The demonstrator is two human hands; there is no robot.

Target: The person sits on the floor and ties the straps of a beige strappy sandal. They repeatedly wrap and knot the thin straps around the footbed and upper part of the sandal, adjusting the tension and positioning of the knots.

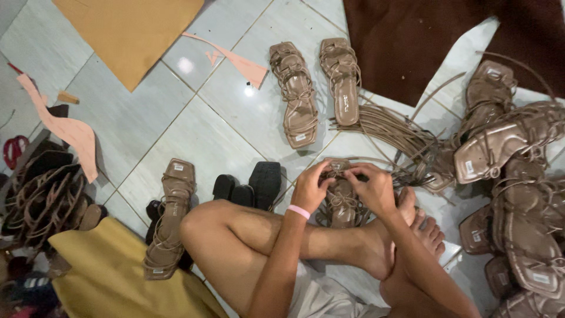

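A seated person's left hand [311,187] and right hand [372,188] pinch the thin laces at the top of a taupe strappy sandal [342,203], each grip pressed onto the straps. The sandal rests on the tiled floor [176,126] against the crossed shins, its long axis running away from the person.

Open tiles at ten o'clock, clutter everywhere else

Bare floor [147,126] lies open toward ten o'clock of the hands, between the tan sheet [126,32] and the single sandal [168,218]. At twelve o'clock a sandal pair [318,88] blocks the way; at two o'clock loose straps [394,132] spread; at three o'clock a sandal heap [518,194] crowds in. Black soles [253,185] sit at nine o'clock, and the person's crossed legs [282,235] close six o'clock.
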